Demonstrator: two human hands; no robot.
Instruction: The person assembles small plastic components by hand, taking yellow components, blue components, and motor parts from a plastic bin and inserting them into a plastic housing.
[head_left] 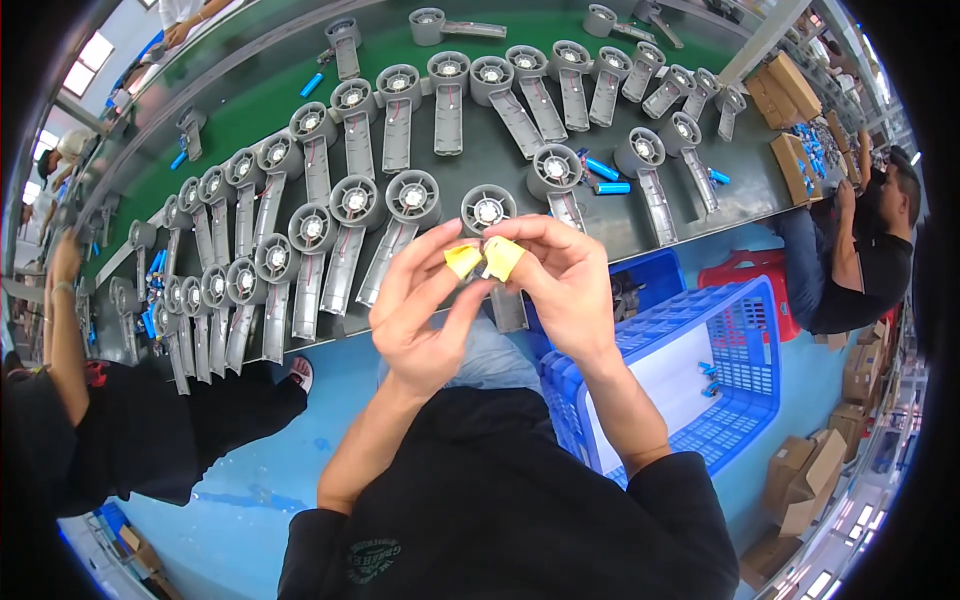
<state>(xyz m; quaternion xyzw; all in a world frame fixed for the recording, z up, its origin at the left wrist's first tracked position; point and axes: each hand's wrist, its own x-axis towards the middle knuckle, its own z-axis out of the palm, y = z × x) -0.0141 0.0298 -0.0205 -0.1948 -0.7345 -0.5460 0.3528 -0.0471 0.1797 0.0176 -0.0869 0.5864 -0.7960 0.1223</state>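
- Yellow scraps (503,258), two of them, centre stage, raised in front of the chest where the eyes can follow fine work!
- Left hand (425,318) comes in from 7 o'clock, fingers pinched almost together on the smaller scrap; right hand (572,292), from 5 o'clock, nips the larger one just as tightly.
- Fingertips nearly meet, probably to steady something so small; a dark bit shows between the scraps, too covered to name.
- Up at 12 o'clock, just beyond the fingers, one grey fan shell (488,207) lies on the counter (755,165), partly hidden, presumably kept close for easy reach.
- Rows of fan shells sweep from 9 round to 2 o'clock, many with handles toward the near edge, likely so each is simple to grab.
- Blue batteries (611,188) lie loose at 1 o'clock, among the shells.
- Down at 4 o'clock, a blue crate (745,345) sits beside the right forearm, within reach, small blue pieces (710,380) inside.
- Co-worker (862,245) sits at 3 o'clock!
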